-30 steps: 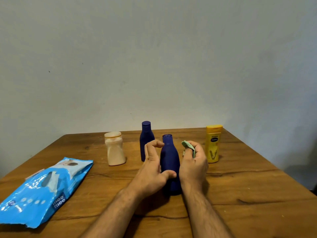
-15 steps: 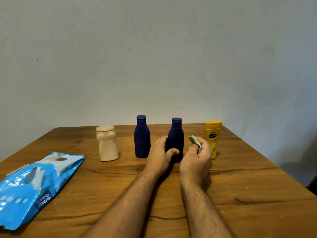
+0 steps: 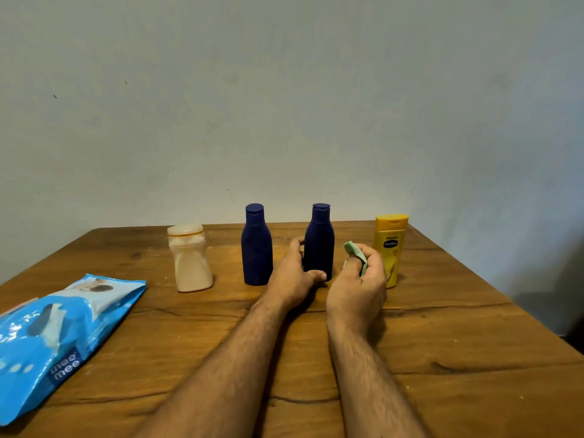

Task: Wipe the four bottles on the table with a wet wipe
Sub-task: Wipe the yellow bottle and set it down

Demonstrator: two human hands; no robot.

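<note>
On the wooden table point(image 3: 442, 343), all places taken from the right blue bottle point(image 3: 319, 245):

Right blue bottle: upright in the back row, cap on; the left hand point(image 3: 294, 276) curls round its lower body, thumb across the front near the base.

Wet wipe point(image 3: 355, 257): just right of that bottle, a small pale green wad pinched in the clenched fingers of the right hand point(image 3: 360, 286), not touching the bottle.

Other 3 bottles: left blue bottle point(image 3: 256, 248) just to its left; cream bottle point(image 3: 189, 260) further left; yellow bottle point(image 3: 390, 248) to its right, behind the right hand.

Handling, as judged: the bottles look like light, stiff, smooth plastic, tall and narrow, so easy to tip and likely slippery once damp. The waisted lower body seems the safest hold, leaving shoulder and cap free. The wipe is soft and limp, and should fold round the curves.

Surface: grained brown wood with dark cracks, flat and matt.

Wipe packet point(image 3: 53, 336): well to the left and nearer the person, blue, lying flat.

Room: plain pale wall point(image 3: 284, 105) behind the table's far edge.
</note>
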